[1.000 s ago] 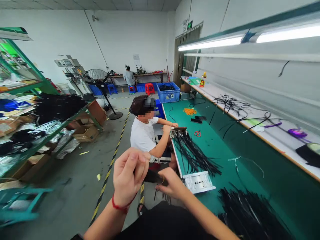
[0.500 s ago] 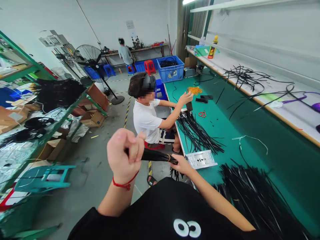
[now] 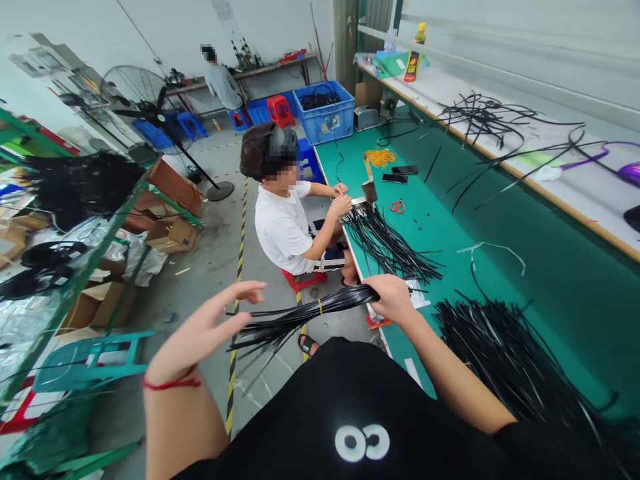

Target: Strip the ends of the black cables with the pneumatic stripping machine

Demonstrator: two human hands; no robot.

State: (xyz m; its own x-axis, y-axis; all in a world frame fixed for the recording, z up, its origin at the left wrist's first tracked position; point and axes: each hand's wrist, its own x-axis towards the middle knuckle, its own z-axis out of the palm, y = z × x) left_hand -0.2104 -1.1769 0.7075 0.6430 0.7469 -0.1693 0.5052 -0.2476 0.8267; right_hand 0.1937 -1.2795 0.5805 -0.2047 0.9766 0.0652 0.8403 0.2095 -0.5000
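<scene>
Well, right hand held bunch at one end; left hand hung wide by loose tips. Firm hold, snug band, even tips seemed best.

On our green table we see a large heap of black strips; farther along lie a second spread of strips, red-handled scissors, two flat dark slabs and an orange pile. Our white shelf bears a black tangle; a yellow-topped bottle stands there too.
</scene>
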